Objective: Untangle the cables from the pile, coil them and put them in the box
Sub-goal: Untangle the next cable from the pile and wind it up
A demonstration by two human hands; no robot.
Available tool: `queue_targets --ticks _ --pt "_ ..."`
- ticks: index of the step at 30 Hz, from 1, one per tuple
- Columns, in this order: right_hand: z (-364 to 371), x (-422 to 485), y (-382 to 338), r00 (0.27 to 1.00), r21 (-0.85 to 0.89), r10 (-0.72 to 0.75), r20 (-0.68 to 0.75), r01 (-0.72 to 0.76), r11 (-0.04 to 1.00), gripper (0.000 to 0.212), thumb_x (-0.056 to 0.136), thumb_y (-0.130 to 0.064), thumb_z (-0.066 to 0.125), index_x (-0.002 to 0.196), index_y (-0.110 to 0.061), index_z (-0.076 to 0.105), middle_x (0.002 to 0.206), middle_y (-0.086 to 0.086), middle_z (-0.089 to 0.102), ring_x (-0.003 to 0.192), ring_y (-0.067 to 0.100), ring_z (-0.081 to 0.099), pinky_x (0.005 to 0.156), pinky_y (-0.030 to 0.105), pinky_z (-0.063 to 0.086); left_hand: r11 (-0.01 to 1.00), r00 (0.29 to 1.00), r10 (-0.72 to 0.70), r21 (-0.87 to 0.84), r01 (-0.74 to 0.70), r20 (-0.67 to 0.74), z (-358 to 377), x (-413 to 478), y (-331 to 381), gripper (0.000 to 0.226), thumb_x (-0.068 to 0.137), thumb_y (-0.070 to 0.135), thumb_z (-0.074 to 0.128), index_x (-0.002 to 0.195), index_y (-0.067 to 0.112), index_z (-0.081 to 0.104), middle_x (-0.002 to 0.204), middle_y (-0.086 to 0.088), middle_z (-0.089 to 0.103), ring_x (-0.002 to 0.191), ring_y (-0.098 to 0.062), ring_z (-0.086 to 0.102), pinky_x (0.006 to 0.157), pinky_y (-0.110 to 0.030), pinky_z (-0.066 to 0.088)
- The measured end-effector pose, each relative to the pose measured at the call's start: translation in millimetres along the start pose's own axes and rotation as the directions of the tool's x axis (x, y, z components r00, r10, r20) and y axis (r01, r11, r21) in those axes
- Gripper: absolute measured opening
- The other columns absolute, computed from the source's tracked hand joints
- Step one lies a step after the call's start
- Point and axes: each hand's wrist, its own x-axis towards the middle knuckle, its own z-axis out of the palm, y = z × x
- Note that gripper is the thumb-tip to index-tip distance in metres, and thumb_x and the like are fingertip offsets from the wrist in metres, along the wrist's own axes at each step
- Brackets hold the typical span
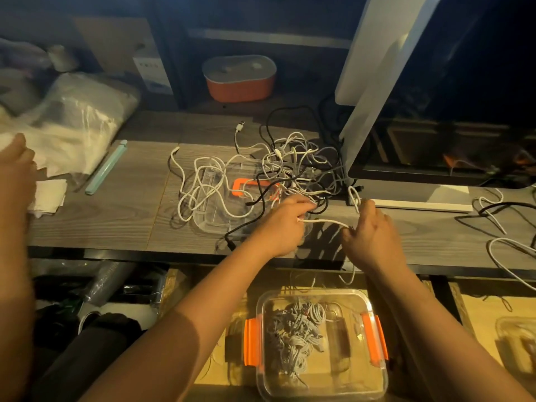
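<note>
A tangled pile of white and black cables [278, 169] lies on the wooden shelf, partly over a clear lid with an orange clip [214, 224]. My left hand [282, 224] grips a white cable [326, 221] at the pile's near edge. My right hand [372, 236] pinches the same cable a little to the right, and a loop of it rises above the fingers. The cable runs taut between both hands. Below the shelf stands a clear box with orange clips [374, 338], holding several coiled white cables [295, 335].
A monitor [435, 111] stands at the right, close to the pile. Loose cables [499, 224] lie at the far right. Plastic bags [78, 117], tissue and a mint-green stick [106, 166] sit at the left, where another person's arm [14, 198] reaches in. An orange container [239, 85] sits behind.
</note>
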Motion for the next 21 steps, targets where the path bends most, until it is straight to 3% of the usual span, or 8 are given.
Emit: queue_targets --ticks 2,6,9,11,14,16,18,21 --pt "1 -3 1 0.999 0.13 -0.028 -0.033 0.032 0.991 0.062 0.089 -0.013 0.059 0.143 -0.013 0.027 0.14 0.014 0.042 0.123 0.029 0.046 0.099 0.04 0.042 0.975 0.983 -0.034 -0.208 0.071 0.179 -1 -6 6 0.054 0.091 -0.01 0.042 0.141 0.01 0.04 0.152 0.001 0.027 0.136 -0.013 0.029 0.091 0.0 0.024" --pt "4 -12 -1 0.997 0.231 -0.052 -0.057 0.064 0.971 0.063 0.092 -0.005 0.051 0.146 -0.022 0.023 0.147 0.009 0.034 0.123 0.027 0.046 0.086 0.032 0.041 0.763 0.937 0.072 -0.624 0.169 0.342 4 -26 19 0.055 0.094 -0.005 0.037 0.139 0.027 0.038 0.156 0.009 0.017 0.143 -0.01 0.017 0.113 -0.029 0.02" --pt "9 -17 -1 0.996 0.153 -0.088 0.002 0.087 0.984 0.036 0.098 -0.022 0.042 0.135 -0.024 0.041 0.13 0.009 0.045 0.104 0.024 0.052 0.078 0.032 0.041 0.615 0.951 0.136 -0.776 0.139 0.278 9 -33 20 0.035 0.092 0.022 0.038 0.121 0.028 0.057 0.151 0.007 0.032 0.141 -0.007 0.024 0.114 -0.036 0.018" --pt "10 -20 0 0.989 0.122 -0.125 0.08 0.114 0.986 0.031 0.099 -0.025 0.042 0.128 -0.022 0.05 0.123 0.006 0.048 0.099 0.019 0.052 0.079 0.031 0.044 0.612 0.974 0.087 -0.782 0.113 0.208 11 -36 23 0.031 0.093 0.033 0.037 0.094 0.026 0.067 0.135 0.012 0.05 0.132 -0.002 0.036 0.109 -0.036 0.023" --pt "5 -22 2 0.977 0.031 -0.124 0.174 0.12 0.992 0.025 0.099 -0.027 0.044 0.113 -0.018 0.063 0.115 -0.002 0.048 0.098 0.017 0.052 0.079 0.03 0.043 0.683 0.998 -0.058 -0.727 0.063 0.032 13 -35 22 0.053 0.101 0.039 0.024 0.061 0.018 0.052 0.107 0.01 0.061 0.117 -0.009 0.046 0.107 -0.038 0.025" --pt "3 -23 3 0.972 -0.019 -0.097 0.213 0.104 0.994 0.026 0.099 -0.027 0.041 0.102 -0.015 0.064 0.113 0.003 0.054 0.092 0.018 0.053 0.079 0.033 0.047 0.588 0.985 -0.148 -0.809 0.019 -0.085 11 -33 22 0.058 0.096 0.047 0.021 0.049 0.021 0.044 0.08 0.006 0.064 0.093 -0.012 0.057 0.103 -0.04 0.031" --pt "4 -25 3 0.972 -0.019 -0.078 0.222 0.085 0.996 0.026 0.098 -0.026 0.042 0.114 -0.014 0.059 0.121 0.011 0.055 0.1 0.023 0.054 0.087 0.038 0.048 0.396 0.971 -0.206 -0.918 -0.031 -0.121 8 -33 25 0.058 0.095 0.049 0.023 0.048 0.02 0.04 0.057 0.002 0.056 0.063 -0.013 0.057 0.092 -0.043 0.04" --pt "5 -31 -3 0.983 0.033 -0.096 0.159 0.092 0.995 0.057 0.094 -0.021 0.053 0.146 -0.022 0.03 0.145 0.008 0.037 0.129 0.025 0.04 0.103 0.037 0.039 0.241 0.956 -0.263 -0.968 -0.062 -0.127 7 -35 32 0.052 0.094 0.052 0.029 0.057 0.016 0.035 0.048 0.004 0.037 0.042 -0.01 0.037 0.069 -0.035 0.054"
